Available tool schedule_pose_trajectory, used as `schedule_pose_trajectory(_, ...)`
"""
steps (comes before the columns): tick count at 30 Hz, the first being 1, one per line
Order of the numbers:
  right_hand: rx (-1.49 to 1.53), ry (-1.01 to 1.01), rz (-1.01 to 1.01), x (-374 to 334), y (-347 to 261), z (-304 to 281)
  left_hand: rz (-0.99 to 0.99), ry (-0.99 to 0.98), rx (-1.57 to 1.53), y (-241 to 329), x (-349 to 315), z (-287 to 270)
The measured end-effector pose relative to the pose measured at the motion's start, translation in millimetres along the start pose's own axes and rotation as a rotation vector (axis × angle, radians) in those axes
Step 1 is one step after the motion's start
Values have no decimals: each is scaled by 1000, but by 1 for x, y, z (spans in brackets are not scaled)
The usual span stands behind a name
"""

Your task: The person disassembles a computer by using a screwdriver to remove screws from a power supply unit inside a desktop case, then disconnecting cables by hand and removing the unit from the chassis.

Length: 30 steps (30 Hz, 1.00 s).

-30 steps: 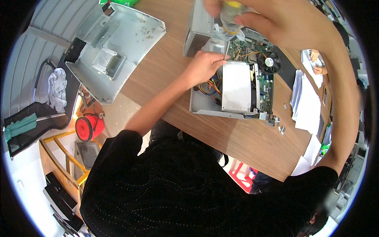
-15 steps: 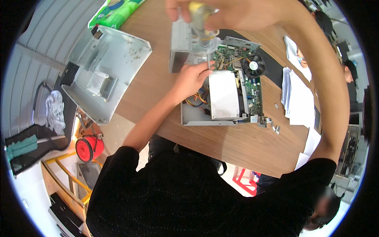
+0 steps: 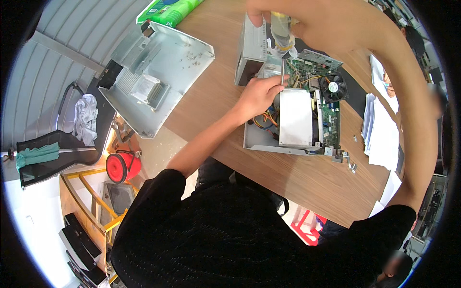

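A screwdriver point(image 3: 282, 36) with a clear, yellowish handle stands nearly upright over an opened computer case point(image 3: 257, 144). My right hand point(image 3: 312, 29) reaches in from the far side, its fingers wrapped round the handle. Low on the metal shaft, the thumb and forefinger of my left hand point(image 3: 261, 96) close around it. The tip goes down beside the white metal box point(image 3: 295, 117) and is hidden by the fingers. Right of that box lie a green circuit board point(image 3: 330, 115) and a black fan point(image 3: 333, 89). Coloured wires point(image 3: 265, 120) show below my left hand.
The removed case cover point(image 3: 180, 67) lies at the left with small screws in it. A green package point(image 3: 175, 12) is behind it. Small metal pieces point(image 3: 352, 167) lie right of the case, near stacked papers point(image 3: 382, 129). Another person's hand point(image 3: 388, 86) rests at the far right.
The whole scene has shifted to the right in the picture as my head turned. Both hands stay on the screwdriver, whose handle was blurred before and is sharper now.
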State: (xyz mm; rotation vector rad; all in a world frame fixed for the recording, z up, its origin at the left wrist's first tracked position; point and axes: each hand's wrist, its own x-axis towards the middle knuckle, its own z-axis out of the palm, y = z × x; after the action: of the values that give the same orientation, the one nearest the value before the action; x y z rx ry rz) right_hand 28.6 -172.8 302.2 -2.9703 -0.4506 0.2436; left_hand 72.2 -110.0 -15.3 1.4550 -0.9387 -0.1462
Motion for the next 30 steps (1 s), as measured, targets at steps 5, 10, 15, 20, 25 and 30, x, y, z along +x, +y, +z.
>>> schedule_pose_trajectory(5, -69, 147, -128, 4, 26, 26, -73, 20, 95, -3, 3, 1)
schedule_pose_trajectory(10, -332, -64, 115, 16, 29, 21, -161, -54, 156, 0, 3, 1)
schedule_pose_trajectory(15, 5, 197, -310, 0, 37, 31, -99, 19, 119, 0, 2, 0)
schedule_pose_trajectory(20, -264, 383, -187, 21, 58, 60, -181, 50, 99, 5, 3, 4)
schedule_pose_trajectory(25, 0, 562, -335, 16, 61, 63, -74, 95, -18, 4, 2, 2)
schedule_pose_trajectory(30, 54, 308, -229, -3, 46, 47, -212, 31, 129, 7, 1, 1)
